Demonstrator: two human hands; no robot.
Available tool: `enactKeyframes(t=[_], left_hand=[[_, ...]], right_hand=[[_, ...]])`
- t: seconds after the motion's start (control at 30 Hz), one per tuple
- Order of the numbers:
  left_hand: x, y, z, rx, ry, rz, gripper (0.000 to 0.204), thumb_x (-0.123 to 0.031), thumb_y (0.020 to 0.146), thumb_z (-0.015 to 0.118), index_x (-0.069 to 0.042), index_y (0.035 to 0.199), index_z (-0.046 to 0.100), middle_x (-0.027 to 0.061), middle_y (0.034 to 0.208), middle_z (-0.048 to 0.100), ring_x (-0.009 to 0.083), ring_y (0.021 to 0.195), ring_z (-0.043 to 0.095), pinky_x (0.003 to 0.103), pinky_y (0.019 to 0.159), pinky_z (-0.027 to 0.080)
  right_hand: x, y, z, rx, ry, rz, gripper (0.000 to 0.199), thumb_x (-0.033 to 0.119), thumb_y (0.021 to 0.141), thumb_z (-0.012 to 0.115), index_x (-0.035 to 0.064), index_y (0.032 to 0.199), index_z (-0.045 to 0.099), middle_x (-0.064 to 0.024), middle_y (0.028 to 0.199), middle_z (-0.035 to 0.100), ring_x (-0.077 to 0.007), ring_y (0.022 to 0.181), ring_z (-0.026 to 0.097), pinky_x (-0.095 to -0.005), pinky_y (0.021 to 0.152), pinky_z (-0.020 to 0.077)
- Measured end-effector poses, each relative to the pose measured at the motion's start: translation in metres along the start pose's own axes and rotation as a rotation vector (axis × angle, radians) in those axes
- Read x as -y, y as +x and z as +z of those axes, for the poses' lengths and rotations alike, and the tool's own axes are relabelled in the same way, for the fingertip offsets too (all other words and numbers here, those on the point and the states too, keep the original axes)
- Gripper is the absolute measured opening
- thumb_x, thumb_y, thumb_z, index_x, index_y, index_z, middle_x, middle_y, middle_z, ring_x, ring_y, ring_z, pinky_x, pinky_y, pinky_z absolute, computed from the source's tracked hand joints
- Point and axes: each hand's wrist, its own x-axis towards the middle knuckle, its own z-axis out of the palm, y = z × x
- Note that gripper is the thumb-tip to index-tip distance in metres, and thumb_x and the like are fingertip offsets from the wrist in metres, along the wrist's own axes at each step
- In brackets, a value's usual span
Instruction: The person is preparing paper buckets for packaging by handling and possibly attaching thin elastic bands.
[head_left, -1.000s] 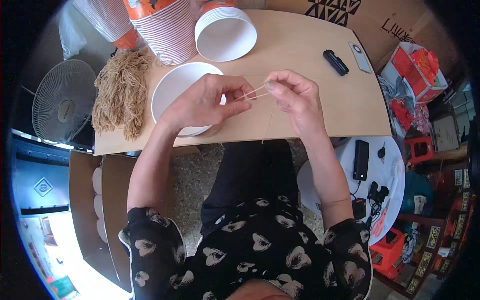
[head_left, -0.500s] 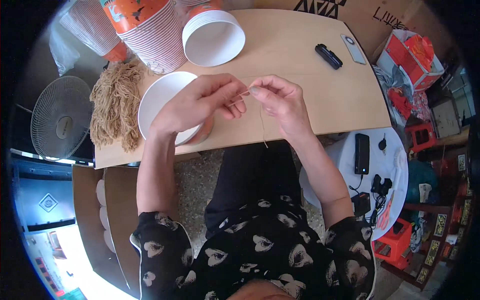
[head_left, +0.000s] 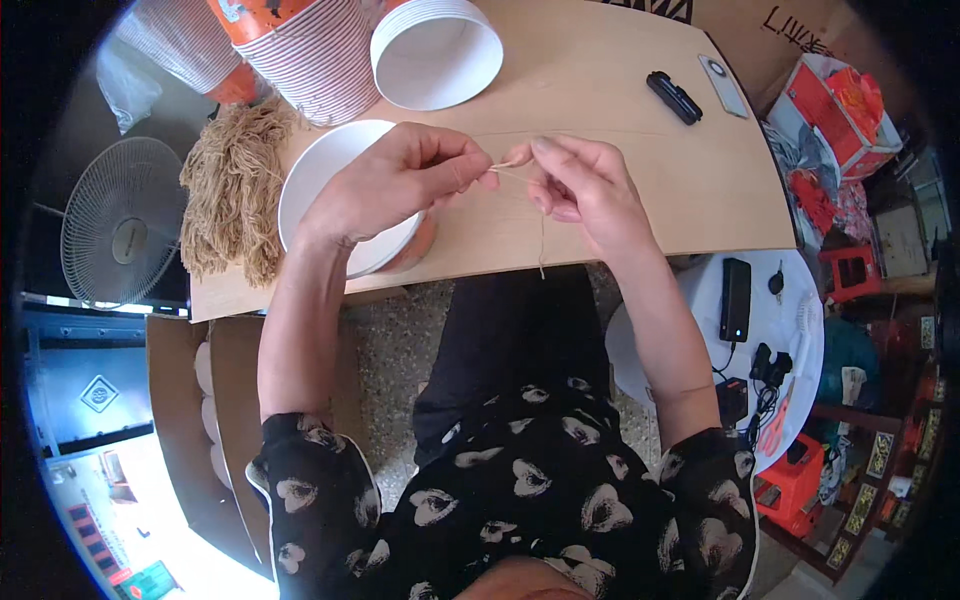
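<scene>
A thin tan string (head_left: 542, 240) runs between my two hands above the table, and one end dangles below the right one. My left hand (head_left: 400, 180) pinches it between thumb and fingers, over a white paper bucket (head_left: 300, 205) with an orange outside. With thumb and forefinger closed, my right hand (head_left: 590, 185) grips the string a short way to the right. Left of the bucket lies a thick bundle of tan strings (head_left: 235, 190), hanging over the table's edge.
Stacked paper buckets (head_left: 315, 65) and a tipped bucket (head_left: 440, 60) stand at the back of the table (head_left: 690, 200). A black case (head_left: 674, 98) and a phone (head_left: 722, 85) lie far right. On a white round stool (head_left: 700, 310) sit a black power bank and cables. A fan (head_left: 122, 225) is left.
My hands have drawn slightly apart, the right one moving to the right with the string. The view has shifted a little, so the table sits higher in the picture.
</scene>
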Motion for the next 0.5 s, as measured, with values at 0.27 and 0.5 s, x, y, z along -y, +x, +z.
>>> enactKeyframes(t=[0.27, 0.5], left_hand=[[0.005, 0.004, -0.003, 0.032, 0.077, 0.017, 0.025, -0.025, 0.099, 0.059, -0.002, 0.096, 0.068, -0.0053, 0.077, 0.06, 0.0009, 0.066, 0.05, 0.019, 0.061, 0.041], [-0.001, -0.001, -0.005, 0.044, -0.111, -0.022, 0.025, -0.021, 0.101, 0.058, 0.0, 0.105, 0.069, -0.0007, 0.084, 0.067, 0.0033, 0.072, 0.055, 0.018, 0.066, 0.047]], right_hand=[[0.004, 0.004, 0.002, 0.065, -0.203, -0.075, 0.023, 0.02, 0.098, 0.061, -0.0014, 0.101, 0.066, 0.0014, 0.068, 0.056, -0.0039, 0.059, 0.05, -0.0186, 0.052, 0.0357], [0.009, -0.001, -0.001, 0.042, -0.288, -0.147, 0.015, 0.013, 0.096, 0.065, -0.0017, 0.099, 0.066, 0.0026, 0.072, 0.057, -0.0035, 0.064, 0.05, -0.0191, 0.057, 0.04]])
